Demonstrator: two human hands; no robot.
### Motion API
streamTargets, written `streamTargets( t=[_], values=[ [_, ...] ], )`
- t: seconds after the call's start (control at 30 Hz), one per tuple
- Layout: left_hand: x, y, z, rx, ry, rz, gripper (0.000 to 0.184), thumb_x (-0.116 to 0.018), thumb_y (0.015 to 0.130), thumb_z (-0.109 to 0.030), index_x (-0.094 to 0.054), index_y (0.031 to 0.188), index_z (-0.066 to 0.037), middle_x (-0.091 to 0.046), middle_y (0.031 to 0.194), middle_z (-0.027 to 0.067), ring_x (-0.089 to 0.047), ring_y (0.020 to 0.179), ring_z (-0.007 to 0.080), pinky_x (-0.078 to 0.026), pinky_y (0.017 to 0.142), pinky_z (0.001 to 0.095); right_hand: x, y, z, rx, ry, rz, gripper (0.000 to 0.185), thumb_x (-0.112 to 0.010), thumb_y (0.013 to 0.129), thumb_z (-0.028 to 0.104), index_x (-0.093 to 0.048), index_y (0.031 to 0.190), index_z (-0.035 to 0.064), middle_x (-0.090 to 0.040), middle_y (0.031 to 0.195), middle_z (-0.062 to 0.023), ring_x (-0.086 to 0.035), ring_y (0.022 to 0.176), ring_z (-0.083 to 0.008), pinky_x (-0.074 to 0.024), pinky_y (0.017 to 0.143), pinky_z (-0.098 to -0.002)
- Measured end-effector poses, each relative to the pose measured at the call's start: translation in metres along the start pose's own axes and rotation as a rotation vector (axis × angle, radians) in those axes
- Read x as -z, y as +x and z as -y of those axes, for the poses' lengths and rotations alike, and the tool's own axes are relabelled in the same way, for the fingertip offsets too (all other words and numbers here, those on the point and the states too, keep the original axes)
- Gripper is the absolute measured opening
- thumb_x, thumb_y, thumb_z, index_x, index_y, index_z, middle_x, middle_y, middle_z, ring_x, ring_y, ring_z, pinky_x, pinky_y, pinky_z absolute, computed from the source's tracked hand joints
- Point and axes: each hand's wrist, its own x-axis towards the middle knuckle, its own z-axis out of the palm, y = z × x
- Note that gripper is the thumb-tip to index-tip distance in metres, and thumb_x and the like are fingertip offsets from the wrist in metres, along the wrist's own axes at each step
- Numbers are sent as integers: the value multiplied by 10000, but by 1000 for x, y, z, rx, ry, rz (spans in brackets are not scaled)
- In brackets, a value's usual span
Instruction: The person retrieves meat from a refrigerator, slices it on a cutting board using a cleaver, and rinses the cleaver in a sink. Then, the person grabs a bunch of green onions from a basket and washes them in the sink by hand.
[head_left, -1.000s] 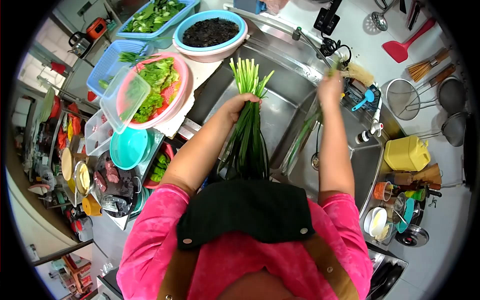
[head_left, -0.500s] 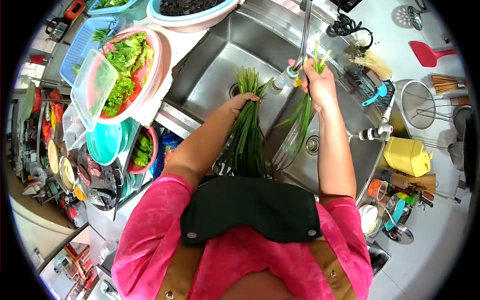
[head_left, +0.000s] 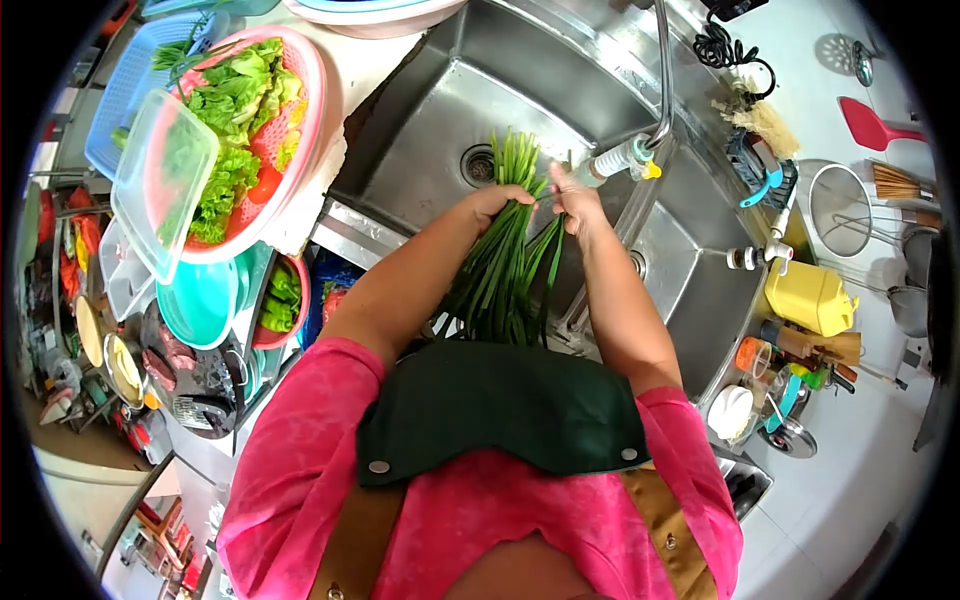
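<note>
A thick bundle of long green stalks [head_left: 498, 265] hangs over the near side of the sink, its pale cut ends pointing away from me. My left hand [head_left: 500, 203] is wrapped round the bundle near those ends. Close beside it, my right hand [head_left: 577, 200] pinches a few loose green stalks [head_left: 545, 250] at the bundle's right edge. The faucet nozzle [head_left: 618, 160] is just beyond my right hand. Beneath my hands lies the left basin [head_left: 420, 130] of the metal sink.
At left, a pink basket [head_left: 313, 150] holds lettuce and tomato, with a clear plastic lid [head_left: 165, 185] leaning on it. Teal bowls [head_left: 200, 300] are below. The right basin [head_left: 690, 270], a yellow jug [head_left: 810, 298] and hanging strainers [head_left: 840, 208] are to the right.
My right hand has moved left with its loose stalks, from over the right basin to beside the bundle. My left hand keeps its hold. The view has shifted slightly.
</note>
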Motion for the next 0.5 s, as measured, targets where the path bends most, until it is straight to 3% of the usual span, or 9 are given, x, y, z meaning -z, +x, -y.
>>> streamTargets(
  t=[0.07, 0.17, 0.23, 0.33, 0.5],
  values=[
    [-5, -2, -2, -2, 84, 21, 225, -627, 690, -221, -604, 831, -48, -584, 742, 57, -555, 634, 173, -473, 593, 307, -1, 1, -2, 67, -189, 56, 249, -681, 772, 267, -535, 725, 72, -482, 621, -2, -401, 490, -111, -307, 416, -254],
    [2, 14, 4, 25, 140, 55, 234, -624, 694, -224, -601, 844, -46, -580, 758, 59, -554, 649, 173, -471, 594, 316, 3, 6, -8, 222, -109, 83, 241, -683, 771, 253, -528, 715, 77, -486, 633, 8, -410, 501, -106, -294, 418, -240],
    [3, 16, 7, 19, 140, 91, 234, -615, 704, -231, -595, 840, -41, -576, 752, 63, -557, 646, 177, -468, 592, 324, 7, 4, -4, 224, -133, 77, 221, -667, 785, 246, -529, 737, 81, -513, 660, 7, -426, 515, -93, -298, 421, -228],
    [4, 1, 0, -58, 135, 86, 261, -568, 740, -244, -568, 864, -15, -574, 697, 101, -566, 647, 198, -472, 626, 334, 18, 3, 7, 120, -30, 287, 228, -638, 810, 230, -516, 912, 66, -566, 724, -12, -450, 586, -72, -349, 481, -209],
    [-5, -13, -9, -30, 140, 35, 253, -592, 736, -248, -564, 853, -25, -572, 703, 91, -559, 622, 192, -471, 606, 329, 17, -4, 6, 169, -6, 356, 224, -683, 764, 214, -566, 888, 69, -543, 717, 15, -452, 592, -62, -327, 466, -204]
  ],
)
